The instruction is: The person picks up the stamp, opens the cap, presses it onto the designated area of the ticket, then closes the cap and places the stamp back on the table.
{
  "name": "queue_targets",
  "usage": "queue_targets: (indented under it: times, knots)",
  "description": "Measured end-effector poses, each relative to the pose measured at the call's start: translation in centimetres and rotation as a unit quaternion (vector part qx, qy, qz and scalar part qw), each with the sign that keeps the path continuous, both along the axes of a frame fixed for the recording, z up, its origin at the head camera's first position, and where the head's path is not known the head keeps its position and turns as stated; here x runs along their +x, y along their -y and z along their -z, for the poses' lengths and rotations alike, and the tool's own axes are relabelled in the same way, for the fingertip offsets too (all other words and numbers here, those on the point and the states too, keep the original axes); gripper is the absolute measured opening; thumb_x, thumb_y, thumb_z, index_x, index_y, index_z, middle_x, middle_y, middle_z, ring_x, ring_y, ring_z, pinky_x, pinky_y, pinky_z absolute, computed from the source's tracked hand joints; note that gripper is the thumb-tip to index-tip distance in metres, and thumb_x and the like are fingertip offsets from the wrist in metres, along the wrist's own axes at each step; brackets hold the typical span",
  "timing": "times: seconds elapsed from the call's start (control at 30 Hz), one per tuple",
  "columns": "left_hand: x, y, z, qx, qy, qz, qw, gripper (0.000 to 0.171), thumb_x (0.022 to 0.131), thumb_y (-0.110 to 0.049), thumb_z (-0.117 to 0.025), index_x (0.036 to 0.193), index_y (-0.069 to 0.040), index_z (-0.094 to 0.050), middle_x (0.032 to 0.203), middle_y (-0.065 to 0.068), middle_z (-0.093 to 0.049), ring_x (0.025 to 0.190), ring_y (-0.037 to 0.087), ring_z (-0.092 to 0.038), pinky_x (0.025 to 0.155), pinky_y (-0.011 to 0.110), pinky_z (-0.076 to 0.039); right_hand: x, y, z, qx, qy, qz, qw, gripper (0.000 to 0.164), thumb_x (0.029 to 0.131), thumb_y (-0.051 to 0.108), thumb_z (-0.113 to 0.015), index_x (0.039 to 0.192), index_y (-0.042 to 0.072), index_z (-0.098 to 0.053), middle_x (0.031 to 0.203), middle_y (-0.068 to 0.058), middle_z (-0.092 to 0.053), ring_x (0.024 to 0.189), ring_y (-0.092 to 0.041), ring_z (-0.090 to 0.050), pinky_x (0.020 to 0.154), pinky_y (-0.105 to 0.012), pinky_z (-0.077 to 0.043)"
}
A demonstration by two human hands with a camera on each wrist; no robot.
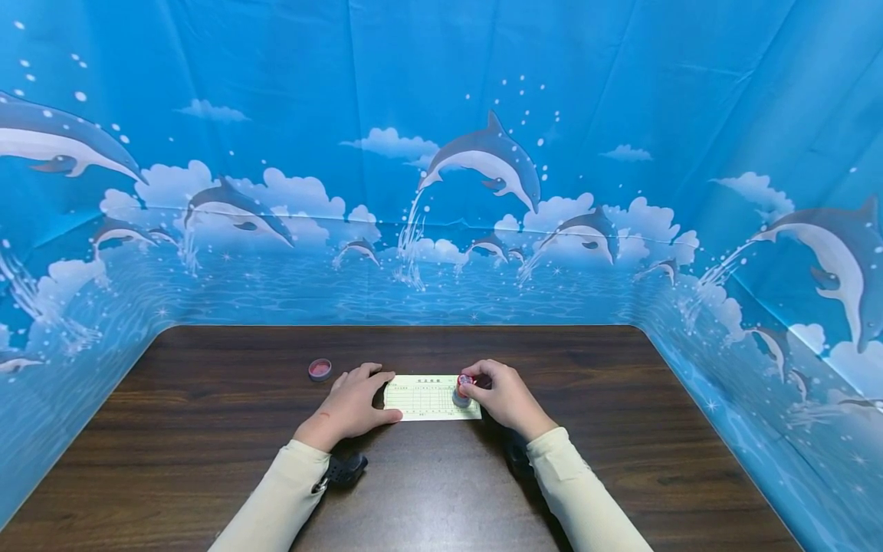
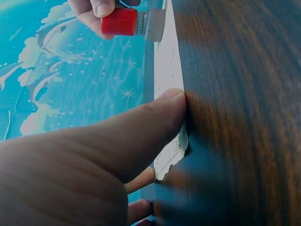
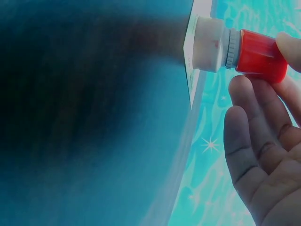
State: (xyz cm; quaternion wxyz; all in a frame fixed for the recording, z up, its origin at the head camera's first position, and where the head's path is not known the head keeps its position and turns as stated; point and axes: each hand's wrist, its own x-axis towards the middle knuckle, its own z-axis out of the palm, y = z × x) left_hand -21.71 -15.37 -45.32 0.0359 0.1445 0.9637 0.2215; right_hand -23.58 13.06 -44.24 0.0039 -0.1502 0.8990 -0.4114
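A pale green printed form (image 1: 421, 399) with a ruled table lies flat on the brown table. My left hand (image 1: 352, 408) spans its left end, thumb at the near corner and index finger at the far one. In the left wrist view the straight thumb (image 2: 155, 115) presses on the form's near edge. My right hand (image 1: 507, 395) pinches the red handle of a round stamp (image 1: 464, 392) between thumb and fingers. The stamp stands upright, its greyish base against the form's right end in the right wrist view. Two other fingers of that hand extend loosely below the handle.
A small round cap (image 1: 320, 369), pinkish inside, sits on the table (image 1: 228, 429) beyond and left of my left hand. A blue curtain (image 1: 386, 291) printed with dolphins hangs along the table's back and sides. Black straps circle both wrists.
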Motion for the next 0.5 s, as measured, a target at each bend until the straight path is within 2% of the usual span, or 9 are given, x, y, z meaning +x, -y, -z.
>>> queue_targets:
  times: [0.5]
  knots:
    - [0.11, 0.1, -0.05, -0.009, 0.001, 0.001, 1.0, 0.073, 0.092, -0.045, -0.077, 0.151, -0.007, -0.054, 0.156, 0.023, -0.043, 0.145, 0.043, -0.039, 0.119, 0.067, -0.024, 0.12, 0.05, -0.17, 0.007, 0.009, 0.002, 1.0, 0.017, 0.094, 0.015, -0.078, 0.11, 0.011, -0.076, 0.101, 0.0, -0.07, 0.088, -0.014, -0.063, 0.079, -0.035, -0.057]
